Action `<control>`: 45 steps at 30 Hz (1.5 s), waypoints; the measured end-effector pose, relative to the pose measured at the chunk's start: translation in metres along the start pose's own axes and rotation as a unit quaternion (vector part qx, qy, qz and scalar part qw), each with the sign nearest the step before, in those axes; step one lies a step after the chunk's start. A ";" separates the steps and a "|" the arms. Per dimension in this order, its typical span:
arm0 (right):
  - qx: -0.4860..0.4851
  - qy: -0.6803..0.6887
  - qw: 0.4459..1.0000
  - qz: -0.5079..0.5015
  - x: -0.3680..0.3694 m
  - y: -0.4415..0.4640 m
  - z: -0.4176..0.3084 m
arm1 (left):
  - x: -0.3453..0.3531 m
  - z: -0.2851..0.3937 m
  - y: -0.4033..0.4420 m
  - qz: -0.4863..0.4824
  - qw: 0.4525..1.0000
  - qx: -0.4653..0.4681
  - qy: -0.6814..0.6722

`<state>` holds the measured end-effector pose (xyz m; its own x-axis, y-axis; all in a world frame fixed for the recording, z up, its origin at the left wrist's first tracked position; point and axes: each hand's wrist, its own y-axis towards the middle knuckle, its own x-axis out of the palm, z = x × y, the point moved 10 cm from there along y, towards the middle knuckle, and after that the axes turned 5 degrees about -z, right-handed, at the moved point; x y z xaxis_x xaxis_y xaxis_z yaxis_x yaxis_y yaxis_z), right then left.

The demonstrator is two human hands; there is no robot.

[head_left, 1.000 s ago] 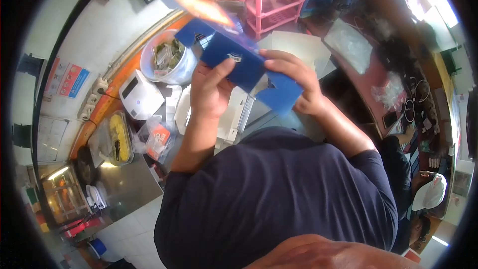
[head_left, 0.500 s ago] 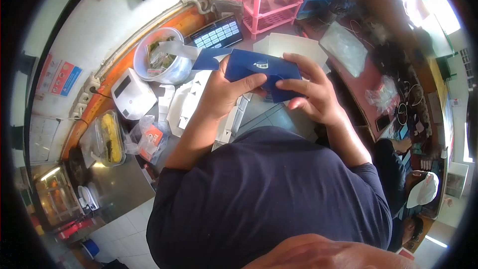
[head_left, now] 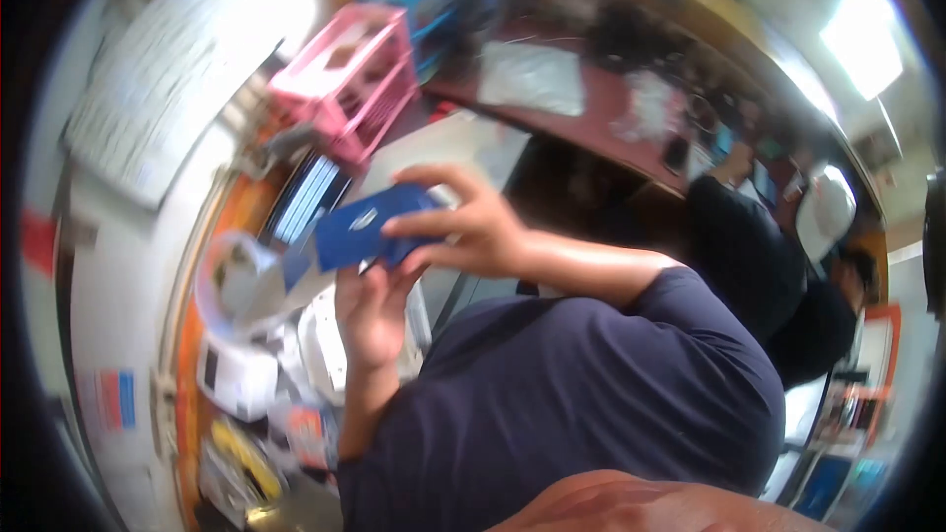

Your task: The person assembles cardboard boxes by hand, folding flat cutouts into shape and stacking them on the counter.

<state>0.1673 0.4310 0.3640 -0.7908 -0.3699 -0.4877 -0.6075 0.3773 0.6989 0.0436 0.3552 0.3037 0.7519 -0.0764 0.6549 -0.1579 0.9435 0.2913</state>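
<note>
The right grip (head_left: 485,229) held the blue carton (head_left: 345,236); the left grip's (head_left: 374,320) closure was indeterminable. Uneven pressure risked creasing the carton.

A pink rack (head_left: 392,89) rises at eleven o'clock in the head view and a plastic tub (head_left: 209,276) crowds nine, while apparently open air, blur allowing, spans a pale sheet (head_left: 483,143) at twelve.

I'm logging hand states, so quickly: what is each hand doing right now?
Left hand: at the lower edge of the blue carton; whether it grips cannot be told.
Right hand: closed on the blue carton.
</note>
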 end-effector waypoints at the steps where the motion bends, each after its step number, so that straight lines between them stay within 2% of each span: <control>1: -0.028 0.008 0.999 0.015 -0.002 -0.003 -0.002 | -0.010 -0.005 -0.002 0.005 1.000 -0.002 -0.016; 2: -0.064 -0.024 0.998 0.011 -0.003 -0.003 -0.011 | -0.020 -0.007 -0.004 0.015 0.999 -0.002 -0.029; 4: -0.112 -0.056 0.992 0.028 -0.010 -0.006 -0.028 | -0.030 -0.003 -0.009 0.048 0.996 -0.019 0.068; 7: -0.178 -0.052 0.982 0.044 -0.019 -0.015 -0.036 | -0.029 -0.011 -0.007 0.036 0.997 -0.057 -0.034; 9: -0.178 -0.050 0.982 0.044 -0.022 -0.019 -0.034 | -0.022 -0.016 -0.001 0.041 0.994 -0.070 -0.075; 11: -0.172 -0.063 0.982 0.044 -0.026 -0.022 -0.030 | -0.014 -0.019 0.005 0.030 0.995 -0.091 -0.026; 17: -0.067 -0.090 0.992 0.054 -0.042 -0.053 -0.007 | 0.008 -0.047 0.007 0.020 0.984 -0.141 0.105; 20: -0.035 -0.112 0.991 0.070 -0.057 -0.068 -0.013 | 0.020 -0.062 0.008 -0.044 0.981 -0.156 0.109; 21: -0.030 -0.124 0.989 0.081 -0.065 -0.073 -0.019 | 0.027 -0.067 0.009 -0.075 0.978 -0.162 0.104; 24: -0.027 -0.196 0.967 0.159 -0.090 -0.096 -0.034 | 0.085 -0.082 0.014 -0.205 0.952 -0.186 -0.128; 26: -0.017 -0.243 0.942 0.232 -0.104 -0.118 -0.043 | 0.100 -0.096 0.013 -0.172 0.965 -0.185 -0.067; 27: -0.029 -0.266 0.944 0.194 -0.105 -0.122 -0.053 | 0.098 -0.108 0.013 -0.148 0.969 -0.194 -0.023; 28: -0.038 -0.230 0.959 0.161 -0.107 -0.128 -0.061 | 0.098 -0.120 0.012 -0.125 0.971 -0.202 0.021; 29: -0.046 -0.196 0.971 0.128 -0.115 -0.135 -0.065 | 0.102 -0.130 0.015 -0.107 0.969 -0.224 -0.003; 30: -0.053 -0.161 0.981 0.095 -0.123 -0.143 -0.070 | 0.110 -0.141 0.015 -0.154 0.953 -0.259 0.015; 32: 0.060 -0.138 0.985 0.087 -0.143 -0.183 -0.045 | 0.121 -0.166 0.011 -0.246 0.912 -0.325 0.052; 33: 0.116 -0.125 0.982 0.086 -0.152 -0.203 -0.035 | 0.118 -0.187 -0.001 -0.257 0.880 -0.390 0.085; 36: 0.405 -0.067 0.906 0.103 -0.185 -0.263 -0.029 | 0.145 -0.225 -0.046 -0.355 0.776 -0.470 0.225; 38: 0.466 -0.119 0.876 0.030 -0.186 -0.311 -0.021 | 0.158 -0.262 -0.081 -0.380 0.720 -0.535 0.228; 40: 0.531 -0.134 0.835 -0.054 -0.187 -0.354 -0.016 | 0.169 -0.294 -0.103 -0.393 0.690 -0.564 0.226; 42: 0.540 -0.125 0.832 0.018 -0.208 -0.385 -0.029 | 0.175 -0.312 -0.113 -0.383 0.682 -0.561 0.272; 44: 0.522 -0.115 0.836 0.121 -0.229 -0.419 -0.032 | 0.192 -0.307 -0.089 -0.334 0.758 -0.379 0.412; 45: 0.498 -0.155 0.835 0.177 -0.241 -0.430 -0.040 | 0.206 -0.294 -0.081 -0.304 0.780 -0.278 0.472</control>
<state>0.6222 0.3237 0.2020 -0.8213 0.0930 -0.5629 0.0292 0.9922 0.1213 0.3994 0.3578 0.2096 0.7574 -0.5399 -0.3672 0.5153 0.8396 -0.1716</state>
